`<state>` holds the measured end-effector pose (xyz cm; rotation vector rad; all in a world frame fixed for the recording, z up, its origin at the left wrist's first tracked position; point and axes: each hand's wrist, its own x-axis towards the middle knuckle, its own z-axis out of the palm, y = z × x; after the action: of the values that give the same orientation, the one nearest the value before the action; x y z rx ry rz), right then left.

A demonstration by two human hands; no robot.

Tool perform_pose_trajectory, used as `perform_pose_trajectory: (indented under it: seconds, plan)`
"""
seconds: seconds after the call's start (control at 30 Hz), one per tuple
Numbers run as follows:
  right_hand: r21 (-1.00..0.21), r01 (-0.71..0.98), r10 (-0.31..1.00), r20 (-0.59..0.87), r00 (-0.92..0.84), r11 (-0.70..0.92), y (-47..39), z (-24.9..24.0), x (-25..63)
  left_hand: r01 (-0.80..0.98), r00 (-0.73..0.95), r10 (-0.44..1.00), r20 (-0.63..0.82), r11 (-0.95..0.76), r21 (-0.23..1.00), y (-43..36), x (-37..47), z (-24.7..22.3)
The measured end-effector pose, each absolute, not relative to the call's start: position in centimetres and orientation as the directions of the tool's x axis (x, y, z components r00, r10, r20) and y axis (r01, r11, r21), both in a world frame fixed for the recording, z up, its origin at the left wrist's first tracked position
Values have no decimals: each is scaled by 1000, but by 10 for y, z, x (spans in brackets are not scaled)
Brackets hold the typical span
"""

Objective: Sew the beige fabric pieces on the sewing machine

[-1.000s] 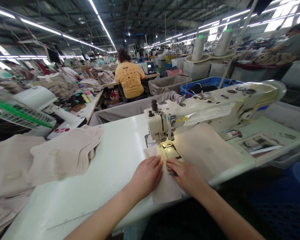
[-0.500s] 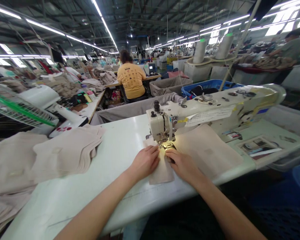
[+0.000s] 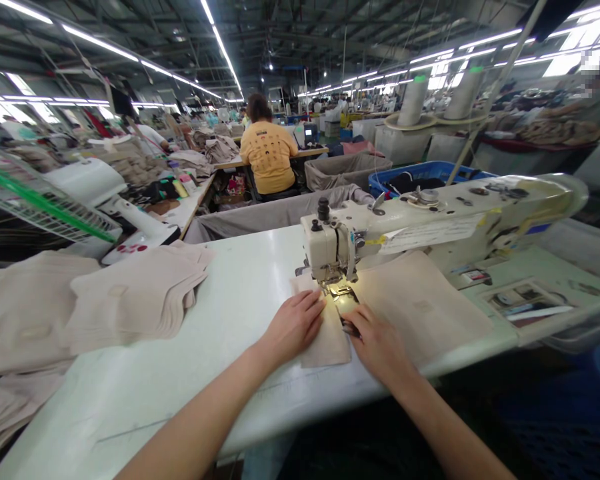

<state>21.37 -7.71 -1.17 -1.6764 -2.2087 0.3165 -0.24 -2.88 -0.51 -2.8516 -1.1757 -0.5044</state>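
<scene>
In the head view, my left hand (image 3: 296,325) lies flat on a beige fabric piece (image 3: 326,350), its fingers stretched toward the needle area of a white sewing machine (image 3: 325,250). My right hand (image 3: 383,343) is closed at the fabric's right edge, with a small dark metal tool (image 3: 350,327) showing at its fingertips; the tool's exact kind is hard to make out. Just beyond these fingers, a shiny metal plate (image 3: 345,293) glows under the machine's lamp. More beige fabric (image 3: 425,310) spreads to the right of the needle, under the machine arm.
Stacked beige fabric pieces (image 3: 135,293) lie on the left of the pale table (image 3: 235,287). Behind them stands a white fan (image 3: 87,180). A small tray of tools (image 3: 525,300) sits at right. Past the machine are a blue basket (image 3: 380,180) and a seated person in yellow (image 3: 269,157).
My right hand has drawn back slightly toward me and right, uncovering more of the metal plate and dark tool. My left hand stays on the fabric. The camera view has shifted a little.
</scene>
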Motion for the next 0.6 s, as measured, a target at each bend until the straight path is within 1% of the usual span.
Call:
perform_pose_trajectory:
  seconds: [0.13,0.43,0.6]
  plan:
    - [-390,879,961,146,-235,274,-77,-12,214,692,668,684,293,-716,93,-27,-3,-6]
    - [-394,875,958,164,-236,283,-77,-14,214,682,665,678,313,-722,114,-22,-4,-5]
    - [-389,875,956,171,-239,288,-77,-14,214,687,665,676,318,-720,97,-20,-4,-7]
